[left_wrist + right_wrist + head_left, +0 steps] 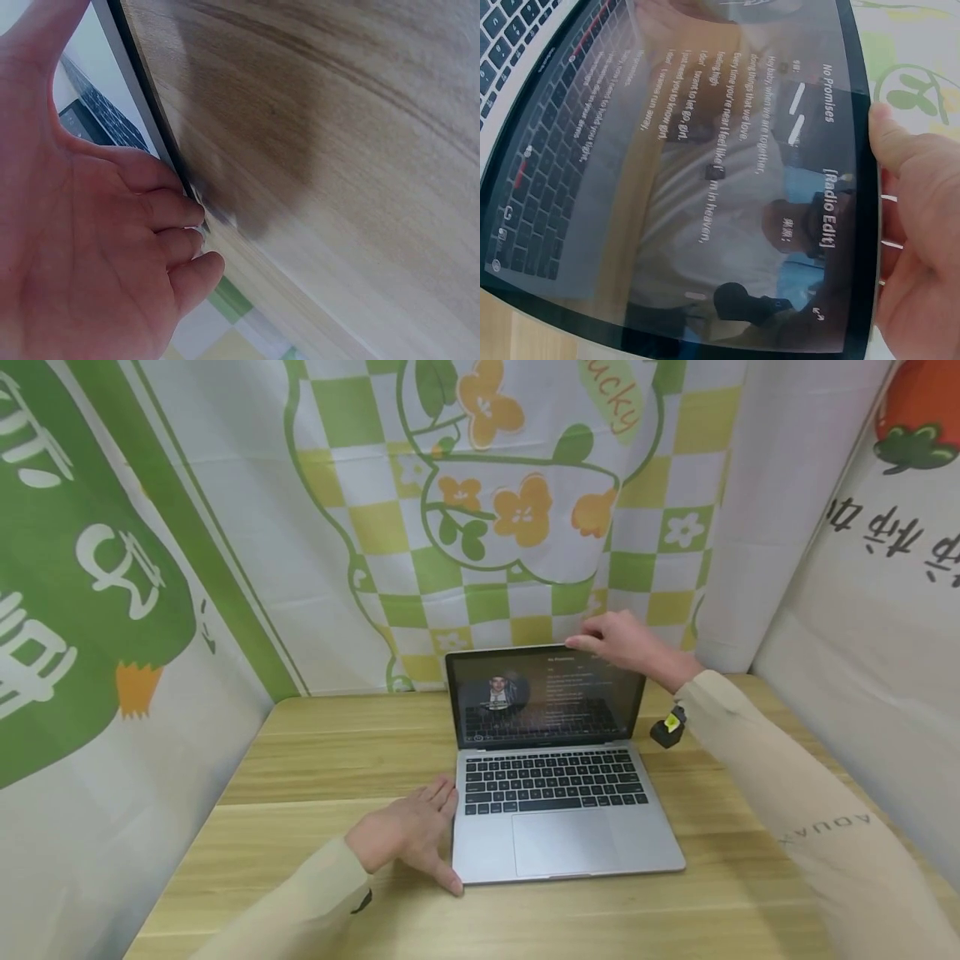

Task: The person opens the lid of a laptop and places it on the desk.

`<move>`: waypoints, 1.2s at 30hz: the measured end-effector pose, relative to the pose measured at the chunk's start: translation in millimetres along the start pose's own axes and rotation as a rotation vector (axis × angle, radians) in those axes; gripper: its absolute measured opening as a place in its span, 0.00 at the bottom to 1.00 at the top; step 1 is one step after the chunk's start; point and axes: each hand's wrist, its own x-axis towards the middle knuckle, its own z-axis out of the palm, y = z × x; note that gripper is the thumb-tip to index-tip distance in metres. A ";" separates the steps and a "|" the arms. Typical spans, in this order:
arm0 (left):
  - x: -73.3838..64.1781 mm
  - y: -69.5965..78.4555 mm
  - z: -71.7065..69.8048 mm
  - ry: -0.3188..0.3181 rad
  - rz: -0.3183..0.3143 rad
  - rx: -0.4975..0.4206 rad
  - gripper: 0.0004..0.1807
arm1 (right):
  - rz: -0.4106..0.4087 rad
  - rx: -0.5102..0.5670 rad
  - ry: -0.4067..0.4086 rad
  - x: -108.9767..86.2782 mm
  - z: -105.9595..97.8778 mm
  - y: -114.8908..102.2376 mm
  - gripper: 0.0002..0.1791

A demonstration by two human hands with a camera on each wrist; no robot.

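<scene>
A silver laptop (572, 793) with black keys stands unfolded on the wooden table, its screen (543, 697) tilted up and lit with song lyrics and a round portrait. At the top edge of the screen, toward its right side, my right hand (618, 642) pinches the lid, thumb in front and fingers behind, as the right wrist view shows. My left hand (420, 831) rests along the left side of the base, thumb spread to the front corner and fingertips against the side edge. In the left wrist view its palm (82, 247) faces the camera.
The wooden table (322, 760) extends to both sides of the laptop. Behind it hangs a green and yellow checked cloth (420, 560) with flowers. Printed cloths also hang at the left (82, 568) and right (885, 610). A small black device (667, 727) sits at my right wrist.
</scene>
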 end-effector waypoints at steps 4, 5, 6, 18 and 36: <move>-0.2 0.2 -0.9 -0.002 0.001 0.001 0.77 | -0.002 -0.012 0.005 4.5 -4.2 4.1 0.24; -0.2 0.4 -1.0 -0.004 0.001 0.002 0.77 | -0.001 -0.011 0.003 5.8 -5.2 4.9 0.24; -0.4 0.7 -1.3 -0.004 0.000 0.001 0.77 | 0.004 -0.007 -0.004 6.5 -6.5 5.2 0.24; -0.2 2.6 -2.5 -0.015 -0.023 -0.010 0.76 | 0.085 0.044 -0.038 10.3 -11.5 15.3 0.26; -1.0 0.1 1.2 0.026 -0.015 -0.011 0.78 | 0.184 0.097 -0.004 5.5 -1.8 42.8 0.30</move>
